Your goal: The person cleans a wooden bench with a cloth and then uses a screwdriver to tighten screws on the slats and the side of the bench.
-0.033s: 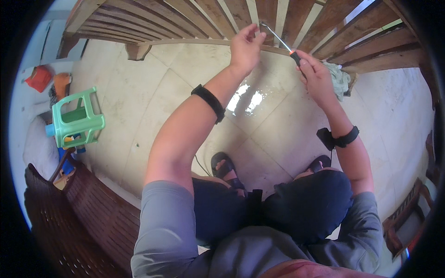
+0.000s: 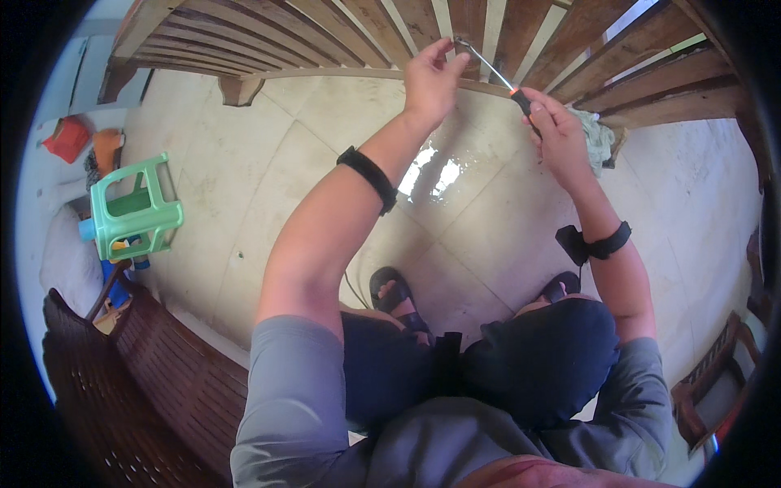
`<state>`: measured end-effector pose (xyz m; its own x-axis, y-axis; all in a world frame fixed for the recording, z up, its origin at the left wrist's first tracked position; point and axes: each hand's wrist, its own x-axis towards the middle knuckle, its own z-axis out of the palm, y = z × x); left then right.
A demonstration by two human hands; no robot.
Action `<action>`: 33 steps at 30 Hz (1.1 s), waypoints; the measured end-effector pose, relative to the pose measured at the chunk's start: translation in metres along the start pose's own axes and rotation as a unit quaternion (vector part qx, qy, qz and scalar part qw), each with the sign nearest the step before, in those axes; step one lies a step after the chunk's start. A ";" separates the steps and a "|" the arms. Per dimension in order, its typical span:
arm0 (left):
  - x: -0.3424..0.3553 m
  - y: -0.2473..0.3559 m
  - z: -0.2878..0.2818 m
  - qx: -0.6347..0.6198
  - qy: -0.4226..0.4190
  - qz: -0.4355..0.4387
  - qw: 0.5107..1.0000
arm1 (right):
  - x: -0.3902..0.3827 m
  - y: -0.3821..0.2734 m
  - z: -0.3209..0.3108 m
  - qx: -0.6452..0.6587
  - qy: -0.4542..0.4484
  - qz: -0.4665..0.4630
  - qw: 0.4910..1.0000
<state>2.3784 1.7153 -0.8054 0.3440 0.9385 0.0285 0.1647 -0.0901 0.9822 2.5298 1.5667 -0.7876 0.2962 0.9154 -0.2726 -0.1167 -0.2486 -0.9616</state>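
Note:
My right hand (image 2: pixel 560 138) is wrapped around the handle of a screwdriver (image 2: pixel 521 101) with a black grip, an orange-red band and a thin metal shaft. Its shaft slants up and left, the tip ending at a small shiny metal piece (image 2: pixel 462 41) against a brown wooden slat (image 2: pixel 469 20). Close beside that tip, my left hand (image 2: pixel 431 84) has its thumb and forefinger bent toward each other. Whatever lies between those fingers is too small to make out. The slats belong to a long piece of wooden furniture (image 2: pixel 325 70) across the far side.
A pale green cloth (image 2: pixel 598 140) hangs by the wooden furniture, right of my right hand. A green plastic stool (image 2: pixel 138 210) stands on the tiled floor (image 2: pixel 268 163) at left, near an orange-red bag (image 2: pixel 68 138). A dark wooden bench (image 2: pixel 154 366) is at lower left.
Both hands stay at the slat with almost no movement. The screwdriver's handle has shifted very slightly to the right.

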 end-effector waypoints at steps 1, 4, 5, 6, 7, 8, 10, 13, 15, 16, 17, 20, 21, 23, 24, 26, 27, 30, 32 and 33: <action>0.003 -0.002 0.003 -0.035 -0.009 -0.023 0.999 | -0.002 -0.006 -0.001 0.021 0.002 0.018 1.000; 0.007 -0.011 0.010 -0.099 -0.010 -0.029 0.995 | -0.005 -0.012 0.005 0.049 0.019 0.037 0.998; 0.007 -0.015 0.009 -0.101 -0.009 -0.030 0.994 | -0.006 -0.013 0.008 0.058 0.034 0.039 0.997; 0.006 -0.015 0.008 -0.180 -0.050 -0.074 0.980 | -0.007 -0.013 0.011 0.058 0.034 0.040 0.997; 0.005 -0.015 0.007 -0.256 -0.091 -0.117 0.955 | -0.008 -0.013 0.014 0.038 0.039 0.023 0.998; 0.005 -0.015 0.008 -0.257 -0.089 -0.118 0.955 | -0.008 -0.012 0.015 0.019 0.043 0.006 0.999; 0.005 -0.015 0.007 -0.297 -0.115 -0.110 0.941 | -0.006 -0.006 0.016 -0.010 0.057 -0.030 0.998; 0.006 -0.015 0.007 -0.238 -0.115 -0.082 0.961 | -0.003 -0.002 0.018 -0.051 0.066 -0.054 0.995; 0.006 -0.014 0.007 -0.251 -0.124 -0.098 0.955 | -0.001 0.002 0.019 -0.064 0.061 -0.041 0.995; 0.006 -0.014 0.007 -0.266 -0.135 -0.114 0.948 | 0.000 0.005 0.019 -0.089 0.082 -0.090 0.989; 0.007 -0.014 0.006 -0.266 -0.134 -0.114 0.948 | 0.002 0.007 0.018 -0.113 0.102 -0.139 0.979; 0.010 -0.013 0.001 -0.217 -0.163 -0.121 0.955 | -0.001 -0.009 0.013 -0.177 0.111 -0.159 0.965; 0.005 -0.009 0.006 -0.224 -0.147 -0.120 0.956 | -0.001 -0.012 0.013 -0.201 0.116 -0.165 0.959; -0.002 0.000 0.006 -0.234 -0.136 -0.120 0.955 | -0.003 -0.022 0.015 -0.220 0.115 -0.136 0.959; -0.002 0.001 0.007 -0.236 -0.137 -0.120 0.955 | -0.004 -0.025 0.015 -0.238 0.119 -0.109 0.958; -0.002 0.004 0.010 -0.239 -0.134 -0.120 0.954 | 0.004 -0.024 0.009 -0.254 0.109 -0.142 0.951; -0.002 0.003 0.011 -0.239 -0.134 -0.120 0.954 | 0.007 -0.024 0.009 -0.266 0.098 -0.175 0.943; 0.000 -0.001 0.011 -0.253 -0.129 -0.122 0.951 | -0.001 -0.034 0.013 -0.277 0.115 -0.103 0.948; 0.002 -0.002 0.004 -0.255 -0.148 -0.140 0.945 | -0.007 -0.033 0.009 -0.311 0.124 -0.193 0.922; 0.001 -0.002 0.001 -0.256 -0.143 -0.139 0.946 | -0.007 -0.035 0.011 -0.334 0.129 -0.284 0.889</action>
<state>2.3799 1.7163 -0.8081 0.6014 0.7668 -0.2243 -0.1580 0.3893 0.9075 2.5216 1.5720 -0.7516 0.3455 0.8714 0.3482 0.6853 0.0191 -0.7280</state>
